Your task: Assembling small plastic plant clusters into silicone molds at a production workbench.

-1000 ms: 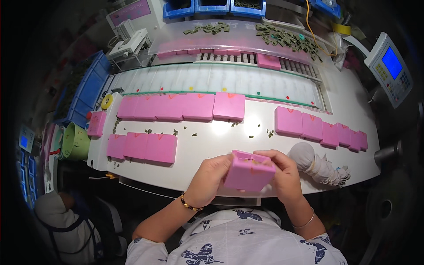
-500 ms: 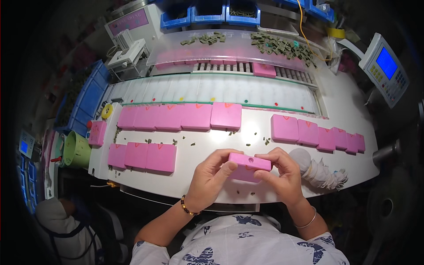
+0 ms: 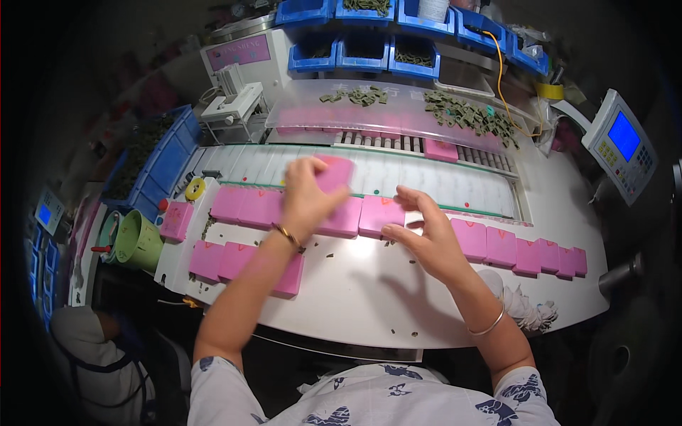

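Observation:
A small pink box point(image 3: 336, 172) is pinched in my left hand point(image 3: 307, 199), raised over the far row and slightly blurred. Below it runs a row of pink boxes point(image 3: 238, 204) with orange-red check marks, partly covered by that hand and wrist. My right hand point(image 3: 428, 231) has its thumb and fingers apart beside the rightmost pink box point(image 3: 376, 215) of this row; whether it touches that box I cannot tell. My left forearm crosses a shorter near row of pink boxes point(image 3: 231, 261).
More pink boxes point(image 3: 501, 245) stand at the right, near a whitish cloth bundle point(image 3: 526, 309). Behind lies a white slatted track point(image 3: 426, 183) with green edges. Dark green pieces point(image 3: 469, 117) lie on a clear cover. Blue bins point(image 3: 364, 53), a green bucket point(image 3: 137, 240) and a control panel point(image 3: 624, 145) surround the table.
Both hands have moved away and apart from the near edge. The box they held together is now in the left hand alone, farther off and left. The right hand has let go. The view has shifted.

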{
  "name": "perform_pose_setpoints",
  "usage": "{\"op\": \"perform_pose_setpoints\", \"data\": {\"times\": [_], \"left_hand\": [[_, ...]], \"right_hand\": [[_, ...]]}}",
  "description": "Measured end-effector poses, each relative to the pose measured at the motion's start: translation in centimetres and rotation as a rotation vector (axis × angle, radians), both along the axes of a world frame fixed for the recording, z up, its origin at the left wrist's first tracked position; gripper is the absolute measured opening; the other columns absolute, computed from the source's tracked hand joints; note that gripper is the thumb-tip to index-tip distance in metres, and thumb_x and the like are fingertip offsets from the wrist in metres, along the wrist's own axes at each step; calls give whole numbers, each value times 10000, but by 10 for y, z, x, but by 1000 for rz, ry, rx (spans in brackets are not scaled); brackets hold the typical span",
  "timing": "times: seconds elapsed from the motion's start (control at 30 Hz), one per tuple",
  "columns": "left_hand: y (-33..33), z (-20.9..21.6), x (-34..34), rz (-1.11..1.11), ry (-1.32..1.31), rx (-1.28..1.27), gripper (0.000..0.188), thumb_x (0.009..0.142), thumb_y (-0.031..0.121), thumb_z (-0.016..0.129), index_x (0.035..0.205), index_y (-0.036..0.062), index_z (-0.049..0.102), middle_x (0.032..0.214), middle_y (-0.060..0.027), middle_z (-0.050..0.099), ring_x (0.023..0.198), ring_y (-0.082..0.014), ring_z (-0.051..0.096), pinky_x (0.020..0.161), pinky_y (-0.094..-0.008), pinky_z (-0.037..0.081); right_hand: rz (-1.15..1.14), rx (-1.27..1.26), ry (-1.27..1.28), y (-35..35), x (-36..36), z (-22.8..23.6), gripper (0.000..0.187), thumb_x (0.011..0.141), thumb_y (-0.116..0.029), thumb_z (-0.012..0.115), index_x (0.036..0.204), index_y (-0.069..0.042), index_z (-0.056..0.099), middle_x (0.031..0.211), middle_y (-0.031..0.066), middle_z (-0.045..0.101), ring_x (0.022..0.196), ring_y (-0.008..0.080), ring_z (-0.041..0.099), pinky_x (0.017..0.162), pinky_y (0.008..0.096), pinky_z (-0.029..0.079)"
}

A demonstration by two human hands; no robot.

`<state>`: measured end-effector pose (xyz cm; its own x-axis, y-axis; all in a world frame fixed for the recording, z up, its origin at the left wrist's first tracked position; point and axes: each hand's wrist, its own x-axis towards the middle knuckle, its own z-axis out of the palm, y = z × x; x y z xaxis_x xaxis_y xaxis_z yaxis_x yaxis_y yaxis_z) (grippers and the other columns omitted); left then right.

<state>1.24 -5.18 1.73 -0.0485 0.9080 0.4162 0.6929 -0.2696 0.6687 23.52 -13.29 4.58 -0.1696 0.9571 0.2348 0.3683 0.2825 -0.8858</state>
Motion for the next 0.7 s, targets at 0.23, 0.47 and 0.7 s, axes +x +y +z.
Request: {"op": "perform_pose_setpoints", "data": {"times": [0.23,0.47,0.7], "left_hand": [[80,-25,-80,250,271,-77,536,706,381,819,1067,39,620,1203,-155,544,1157,-321,485,1018,-390,394],[39,-8,-27,25,329,197,597,808,439,761,1217,34,602,1321,-172,527,1228,-303,479,979,-414,452],[-79,25,29,-786,-354,-456,397,864,119,721,1225,4,603,1081,-61,654,910,-103,647,760,-253,544]], "right_hand": [[50,193,-612,26,-4,-15,773,685,-109,811,1346,55,445,1351,224,493,1278,392,434,1080,449,377],[33,257,-606,19,1,-12,620,653,-29,753,1220,25,508,1179,171,548,1152,364,501,947,440,444],[-3,772,-641,-50,13,9,520,712,-36,712,1210,-15,564,1145,121,565,1069,308,549,910,407,476]]}}
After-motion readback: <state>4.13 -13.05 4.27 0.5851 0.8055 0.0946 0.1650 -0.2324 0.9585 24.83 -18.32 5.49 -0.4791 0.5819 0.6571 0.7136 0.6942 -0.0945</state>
